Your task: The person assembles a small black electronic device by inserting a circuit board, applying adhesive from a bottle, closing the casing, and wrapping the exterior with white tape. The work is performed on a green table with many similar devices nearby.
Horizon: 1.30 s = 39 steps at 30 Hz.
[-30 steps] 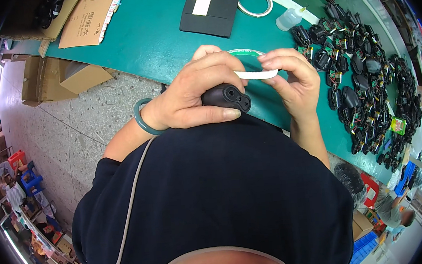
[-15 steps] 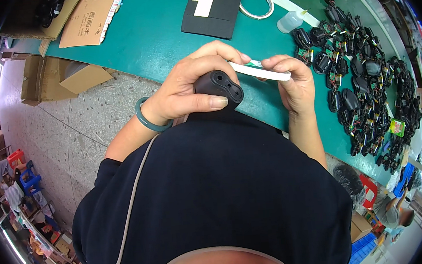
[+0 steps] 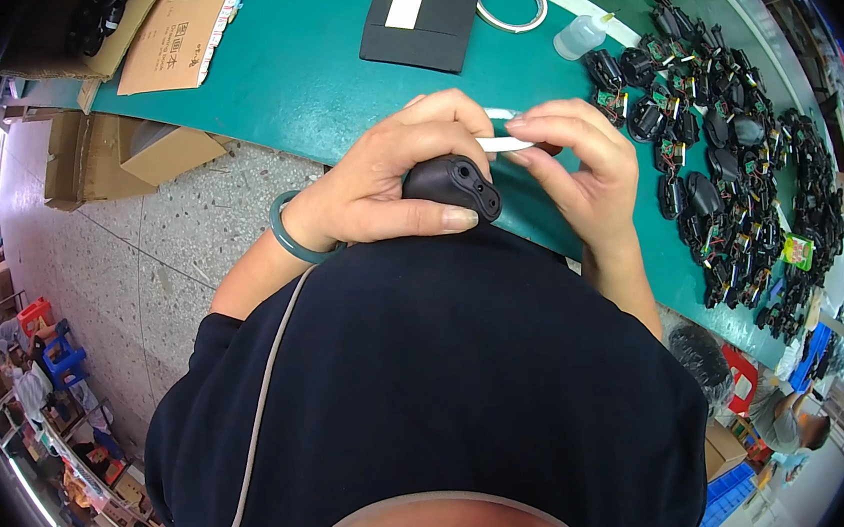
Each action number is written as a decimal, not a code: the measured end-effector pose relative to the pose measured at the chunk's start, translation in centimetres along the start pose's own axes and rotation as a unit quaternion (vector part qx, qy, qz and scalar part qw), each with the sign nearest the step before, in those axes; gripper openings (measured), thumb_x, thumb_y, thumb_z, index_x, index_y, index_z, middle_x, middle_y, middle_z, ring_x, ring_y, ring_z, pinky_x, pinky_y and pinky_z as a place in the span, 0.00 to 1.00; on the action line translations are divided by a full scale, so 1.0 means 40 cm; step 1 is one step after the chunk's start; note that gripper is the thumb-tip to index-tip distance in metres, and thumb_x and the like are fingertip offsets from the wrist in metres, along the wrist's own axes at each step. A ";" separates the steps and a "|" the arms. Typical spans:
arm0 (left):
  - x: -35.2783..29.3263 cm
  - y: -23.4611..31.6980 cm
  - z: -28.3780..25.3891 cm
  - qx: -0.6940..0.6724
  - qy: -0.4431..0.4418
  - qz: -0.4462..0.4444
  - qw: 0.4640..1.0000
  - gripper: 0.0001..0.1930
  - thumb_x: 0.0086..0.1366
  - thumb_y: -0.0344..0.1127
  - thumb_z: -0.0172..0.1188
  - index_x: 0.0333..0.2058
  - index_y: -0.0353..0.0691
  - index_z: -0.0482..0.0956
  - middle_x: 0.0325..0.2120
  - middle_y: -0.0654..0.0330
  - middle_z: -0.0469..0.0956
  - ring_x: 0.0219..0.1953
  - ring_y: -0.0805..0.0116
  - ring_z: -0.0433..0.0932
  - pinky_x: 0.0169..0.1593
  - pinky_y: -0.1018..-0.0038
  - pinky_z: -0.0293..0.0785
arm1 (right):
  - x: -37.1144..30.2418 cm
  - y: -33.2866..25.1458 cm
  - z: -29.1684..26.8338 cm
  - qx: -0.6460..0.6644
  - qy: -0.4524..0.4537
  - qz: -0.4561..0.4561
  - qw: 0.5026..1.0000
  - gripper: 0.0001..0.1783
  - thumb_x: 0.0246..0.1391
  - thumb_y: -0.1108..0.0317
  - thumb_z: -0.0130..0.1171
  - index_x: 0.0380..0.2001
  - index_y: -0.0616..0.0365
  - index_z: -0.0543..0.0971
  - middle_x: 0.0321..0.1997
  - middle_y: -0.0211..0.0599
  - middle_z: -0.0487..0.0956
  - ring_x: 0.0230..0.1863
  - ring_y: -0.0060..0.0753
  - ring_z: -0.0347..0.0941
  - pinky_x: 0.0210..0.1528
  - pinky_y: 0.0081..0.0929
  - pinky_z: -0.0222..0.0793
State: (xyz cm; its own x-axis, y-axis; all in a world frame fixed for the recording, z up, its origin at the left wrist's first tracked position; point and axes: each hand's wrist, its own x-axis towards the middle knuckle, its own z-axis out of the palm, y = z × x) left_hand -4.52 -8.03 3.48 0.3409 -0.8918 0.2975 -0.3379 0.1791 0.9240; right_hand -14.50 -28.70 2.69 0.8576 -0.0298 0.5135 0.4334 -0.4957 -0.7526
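Observation:
My left hand is wrapped round a black plastic housing, its thumb laid along the near side. Round holes show in the end of the housing that faces up and right. Between both hands is a thin white ring seen nearly edge-on, which looks like a roll of tape. My right hand pinches its right side between thumb and fingers. The left fingertips reach the ring's other side, partly hidden behind the left hand's knuckles. Both hands are close in front of my dark shirt, above the green table's near edge.
On the green table lie a black board with a white patch, a silvery ring and a translucent squeeze bottle. Many black housings with circuit boards crowd the right. Cardboard boxes stand at left.
The black housing has shifted slightly right and down in my left hand. The white ring has moved left and tilted differently, and my right fingers have changed their hold on it.

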 end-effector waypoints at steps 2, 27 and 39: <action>-0.001 -0.004 0.004 -0.039 0.014 0.000 0.999 0.22 0.47 0.50 0.62 0.33 0.36 0.79 0.40 0.52 0.71 0.43 0.61 0.71 0.47 0.70 0.65 | -0.014 0.014 0.005 0.088 0.021 0.065 0.994 0.12 0.42 0.78 0.68 0.34 0.60 0.82 0.34 0.35 0.80 0.35 0.21 0.74 0.36 0.18 0.68; -0.002 0.004 -0.005 -0.046 -0.014 -0.010 0.999 0.20 0.46 0.49 0.63 0.31 0.37 0.78 0.33 0.54 0.72 0.37 0.63 0.72 0.42 0.71 0.68 | 0.006 -0.026 -0.005 -0.022 -0.006 -0.032 0.999 0.14 0.40 0.73 0.72 0.33 0.58 0.81 0.30 0.34 0.79 0.26 0.26 0.73 0.24 0.19 0.67; -0.013 -0.020 0.017 -0.175 0.044 -0.038 0.983 0.24 0.43 0.55 0.61 0.26 0.36 0.77 0.29 0.54 0.72 0.31 0.65 0.73 0.35 0.73 0.68 | 0.003 -0.027 0.002 0.023 -0.054 -0.017 0.998 0.12 0.41 0.73 0.71 0.29 0.58 0.78 0.22 0.31 0.75 0.20 0.24 0.69 0.22 0.20 0.64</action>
State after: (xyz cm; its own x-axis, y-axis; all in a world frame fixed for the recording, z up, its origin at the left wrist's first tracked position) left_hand -5.04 -8.00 2.43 0.4341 -0.8712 0.2293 0.0080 0.2582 0.9661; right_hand -14.85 -28.10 3.52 0.8663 0.0817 0.4928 0.4725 -0.4540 -0.7554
